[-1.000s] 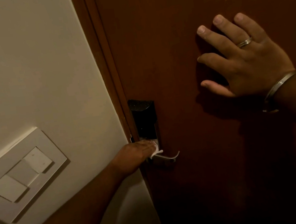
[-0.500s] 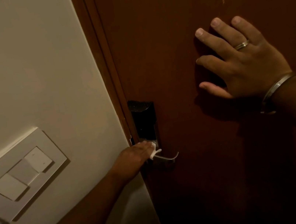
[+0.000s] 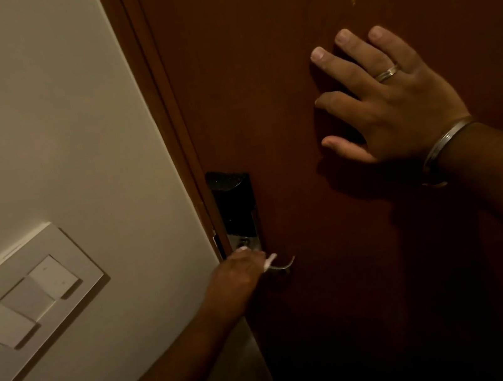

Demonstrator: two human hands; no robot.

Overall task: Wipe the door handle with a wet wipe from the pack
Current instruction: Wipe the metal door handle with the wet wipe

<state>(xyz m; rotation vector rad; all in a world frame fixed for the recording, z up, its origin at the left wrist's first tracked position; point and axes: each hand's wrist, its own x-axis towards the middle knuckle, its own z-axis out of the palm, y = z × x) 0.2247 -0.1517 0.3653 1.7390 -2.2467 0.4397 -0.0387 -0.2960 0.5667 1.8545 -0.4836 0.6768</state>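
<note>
The handle (image 3: 283, 266) is sticking out from the left edge of the door (image 3: 271, 55), just below the black lock plate (image 3: 234, 206); only its curved metal end is showing. The wipe (image 3: 269, 260) is lying on the handle's near part as a small white scrap, peeking out from under the left hand (image 3: 240, 271). That hand is curling over the handle's base with its fingers bent down around wipe and handle, pressing the wipe against the metal. The light is dim, so how tightly the fingers are closing cannot be told.

Higher up and to the right, the right hand (image 3: 394, 101) is lying flat on the door, fingers spread wide and holding nothing. It is wearing a ring (image 3: 387, 73) on one finger and a bangle (image 3: 443, 143) at the wrist.

Left of the door frame (image 3: 161, 105), the pale wall (image 3: 33, 109) is carrying a switch panel (image 3: 30, 301).
</note>
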